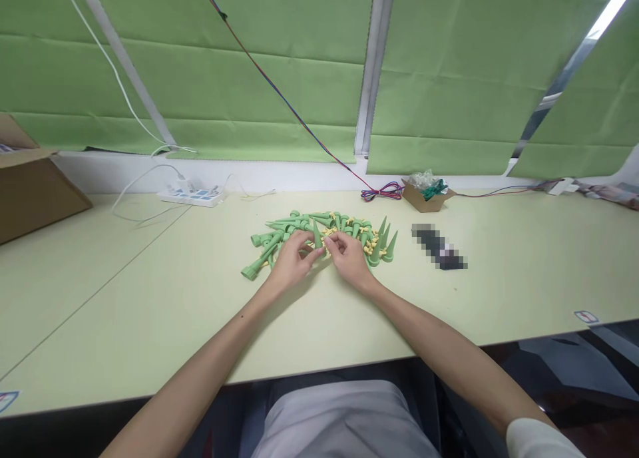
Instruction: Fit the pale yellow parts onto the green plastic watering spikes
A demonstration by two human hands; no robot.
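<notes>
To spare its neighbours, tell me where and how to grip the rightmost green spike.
Probably best with the right hand, from the right: pinch the spike just above its wide base. It stands point up, tapering to the tip, with other spikes close on its left.

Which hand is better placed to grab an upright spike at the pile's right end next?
Probably the right hand: it is nearer those spikes; the left hand is farther and holds another spike.
</notes>
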